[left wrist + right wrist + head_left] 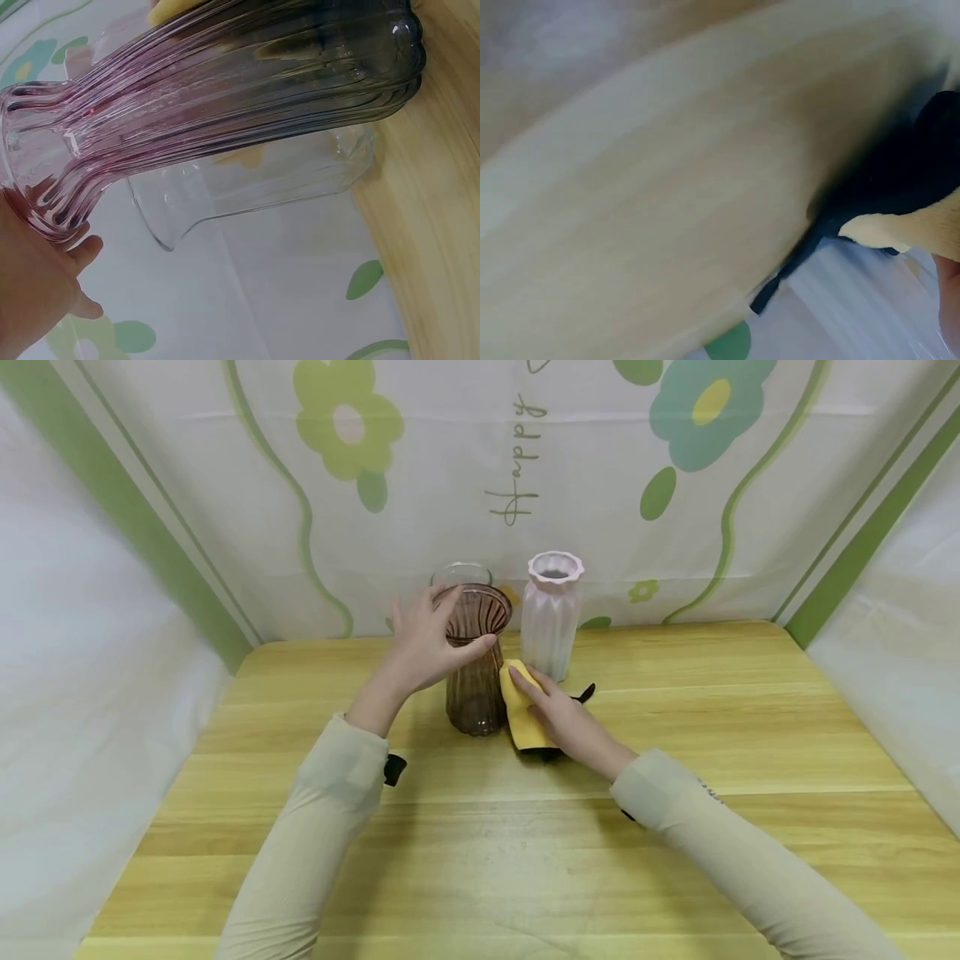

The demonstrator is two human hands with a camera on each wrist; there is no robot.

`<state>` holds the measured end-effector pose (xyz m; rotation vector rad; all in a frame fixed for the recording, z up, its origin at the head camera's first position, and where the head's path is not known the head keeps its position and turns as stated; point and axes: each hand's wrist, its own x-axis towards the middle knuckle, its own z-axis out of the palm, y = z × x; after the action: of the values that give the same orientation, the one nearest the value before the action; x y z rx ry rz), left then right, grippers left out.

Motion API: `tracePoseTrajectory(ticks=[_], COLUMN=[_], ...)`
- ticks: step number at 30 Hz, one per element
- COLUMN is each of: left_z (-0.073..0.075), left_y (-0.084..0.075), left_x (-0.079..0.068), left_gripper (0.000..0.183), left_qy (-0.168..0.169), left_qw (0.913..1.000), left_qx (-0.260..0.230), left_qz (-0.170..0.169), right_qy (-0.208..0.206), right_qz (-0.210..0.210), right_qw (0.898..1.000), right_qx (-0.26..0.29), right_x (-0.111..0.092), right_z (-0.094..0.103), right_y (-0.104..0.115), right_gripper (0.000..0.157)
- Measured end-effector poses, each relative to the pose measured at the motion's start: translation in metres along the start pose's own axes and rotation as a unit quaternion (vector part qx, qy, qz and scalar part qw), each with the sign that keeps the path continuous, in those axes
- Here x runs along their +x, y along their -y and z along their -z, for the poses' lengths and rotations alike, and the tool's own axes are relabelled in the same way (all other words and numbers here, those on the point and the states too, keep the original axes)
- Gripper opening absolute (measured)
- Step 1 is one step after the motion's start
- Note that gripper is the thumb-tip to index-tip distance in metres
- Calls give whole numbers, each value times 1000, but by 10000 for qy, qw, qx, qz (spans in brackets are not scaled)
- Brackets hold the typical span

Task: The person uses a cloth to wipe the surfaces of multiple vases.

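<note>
A tall ribbed glass vase [474, 697], purplish-brown and flared at the mouth, stands on the table. My left hand [420, 647] holds it at the rim, fingers on the far side and thumb across the near side. In the left wrist view the vase [247, 82] fills the upper part, with fingers at its mouth. My right hand [566, 714] grips a yellow cloth [521, 718] with a black underside, right at the vase's right side. In the right wrist view, the black part of the cloth [900, 176] hangs with a narrow strip trailing from it.
Close behind the brown vase is a clear glass vase [262, 180], mostly hidden in the head view. A pale pink-white fluted vase [549, 622] stands just beyond my right hand. The wooden table [510, 860] meets a flower-printed curtain [450, 468] at the back.
</note>
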<state>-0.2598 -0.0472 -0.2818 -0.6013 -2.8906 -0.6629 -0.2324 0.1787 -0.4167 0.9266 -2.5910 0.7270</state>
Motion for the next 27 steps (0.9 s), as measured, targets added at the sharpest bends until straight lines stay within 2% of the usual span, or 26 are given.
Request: tracePoseTrajectory(ticks=[7, 12, 15, 17, 21, 24, 27], left_z=[3, 5, 4, 3, 2, 1, 2], left_y=[-2, -3, -2, -2, -1, 1, 1], left_x=[0, -1, -1, 0, 1, 1, 1], left_gripper=[88, 87, 86, 86, 85, 85, 86], left_qy=[123, 164, 154, 142, 137, 145, 158], left_qw=[9999, 9998, 9999, 9999, 9999, 9998, 9997], left_qx=[80, 61, 18, -13, -81, -121, -175], left_qz=[76, 86, 73, 57, 4, -4, 22], right_qy=[-1110, -1484, -1329, -1029, -400, -321, -278], right_qz=[459, 476, 286, 5, -487, -521, -442], right_qw=[9924, 9863, 9887, 9927, 9964, 9963, 9970], right_qx=[267, 543, 638, 627, 568, 603, 570], right_x=[18, 27, 29, 29, 30, 28, 25], right_z=[7, 10, 10, 10, 6, 2, -1], right_y=[11, 18, 21, 23, 25, 24, 20], right_gripper=[65, 76, 72, 70, 79, 88, 88])
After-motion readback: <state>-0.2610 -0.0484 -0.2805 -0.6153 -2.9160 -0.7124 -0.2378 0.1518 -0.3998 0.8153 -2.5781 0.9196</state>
